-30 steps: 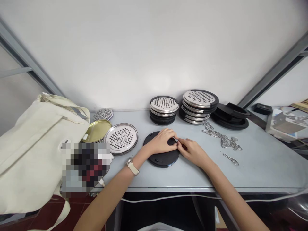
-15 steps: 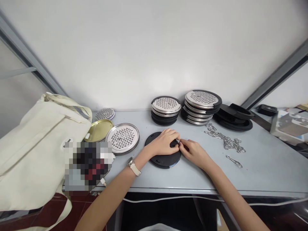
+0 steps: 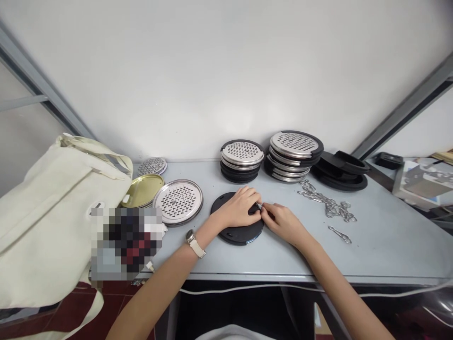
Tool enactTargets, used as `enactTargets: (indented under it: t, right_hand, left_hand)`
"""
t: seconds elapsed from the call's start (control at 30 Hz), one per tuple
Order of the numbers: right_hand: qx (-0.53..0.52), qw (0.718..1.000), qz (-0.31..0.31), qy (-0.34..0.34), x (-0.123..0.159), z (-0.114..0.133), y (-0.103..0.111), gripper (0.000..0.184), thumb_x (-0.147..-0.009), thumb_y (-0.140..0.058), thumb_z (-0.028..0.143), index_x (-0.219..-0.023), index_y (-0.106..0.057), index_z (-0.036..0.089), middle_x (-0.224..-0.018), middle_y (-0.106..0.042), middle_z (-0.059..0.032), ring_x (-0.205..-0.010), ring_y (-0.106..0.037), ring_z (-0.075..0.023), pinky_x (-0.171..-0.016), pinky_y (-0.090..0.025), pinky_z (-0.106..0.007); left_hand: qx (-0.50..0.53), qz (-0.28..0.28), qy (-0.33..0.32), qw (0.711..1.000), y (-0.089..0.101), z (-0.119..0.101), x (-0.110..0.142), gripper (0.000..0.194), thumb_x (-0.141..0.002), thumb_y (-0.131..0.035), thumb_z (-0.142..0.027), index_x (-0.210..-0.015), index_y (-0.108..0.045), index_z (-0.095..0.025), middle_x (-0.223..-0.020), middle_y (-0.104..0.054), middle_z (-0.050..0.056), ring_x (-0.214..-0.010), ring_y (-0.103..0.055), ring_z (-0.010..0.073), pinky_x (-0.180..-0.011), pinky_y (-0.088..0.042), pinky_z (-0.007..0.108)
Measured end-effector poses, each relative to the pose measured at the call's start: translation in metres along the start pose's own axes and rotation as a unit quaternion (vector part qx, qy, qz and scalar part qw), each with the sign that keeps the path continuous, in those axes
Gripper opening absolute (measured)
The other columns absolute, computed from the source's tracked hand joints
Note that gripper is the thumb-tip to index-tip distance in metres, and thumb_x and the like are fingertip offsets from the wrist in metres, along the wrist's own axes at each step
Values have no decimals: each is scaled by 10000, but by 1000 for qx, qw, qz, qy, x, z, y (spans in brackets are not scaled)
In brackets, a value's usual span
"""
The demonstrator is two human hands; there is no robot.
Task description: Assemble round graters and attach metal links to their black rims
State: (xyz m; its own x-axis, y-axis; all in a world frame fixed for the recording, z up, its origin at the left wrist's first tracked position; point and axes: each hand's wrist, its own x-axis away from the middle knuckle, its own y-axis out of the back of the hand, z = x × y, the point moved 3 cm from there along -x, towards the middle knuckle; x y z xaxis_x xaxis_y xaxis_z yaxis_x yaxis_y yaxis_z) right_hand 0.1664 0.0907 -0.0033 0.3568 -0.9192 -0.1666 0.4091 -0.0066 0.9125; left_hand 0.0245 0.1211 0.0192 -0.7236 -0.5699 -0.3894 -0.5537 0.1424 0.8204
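Observation:
A flat black disc (image 3: 236, 236) lies on the table in front of me, smooth, with small raised or cut spots near its rim. My left hand (image 3: 242, 208) rests across it, fingers curled over its right part. At the disc's right edge, my right hand (image 3: 279, 221) pinches a small shiny metal piece (image 3: 259, 206), which looks like one of the wire clips; the fingers cover most of it. The tips of both hands nearly meet there. To the right lie a single wire clip (image 3: 340, 234) and a loose pile of wire clips (image 3: 331, 207).
Perforated metal grater discs with black rims stand in a smaller stack (image 3: 242, 153) and a larger stack (image 3: 295, 144). Black round parts (image 3: 339, 182) are behind the clips. At left are a grater disc (image 3: 178, 202), a gold lid (image 3: 144, 190) and a cream bag (image 3: 53, 212).
The whole view has shifted slightly. Both hands keep almost the same hold at the disc's right edge, with a little more of the metal piece showing between the fingertips.

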Motion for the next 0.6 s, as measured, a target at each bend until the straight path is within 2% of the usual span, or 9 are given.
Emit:
enactTargets:
  t: [0.3,0.47,0.6]
  right_hand:
    - [0,1000,-6,-1,2,0,0,304,-909,-331,285,-668,-496,202,-572,-554,-25,-569,-515,-165,-570,-331,-261]
    - [3,1000,-13,3,1,0,-1,324,-910,-325,276,-665,-519,191,-565,-555,-33,-543,-507,-159,-558,-329,-262]
    - [11,1000,-17,0,1,-1,-1,320,-926,-304,278,-708,-519,187,-594,-564,-35,-534,-502,-153,-554,-328,-260]
  left_hand:
    - [96,18,8,995,1,5,-1,216,-780,-521,-116,-977,-531,-202,-934,-598,18,-944,-532,177,-935,-374,329]
    - [104,18,-8,994,-2,4,-2,253,-797,-497,-107,-1027,-543,-201,-908,-605,10,-933,-541,163,-939,-375,318]
    - [75,-5,11,997,0,4,-1,268,-787,-514,-145,-1048,-528,-203,-1016,-552,43,-1022,-508,191,-942,-389,332]
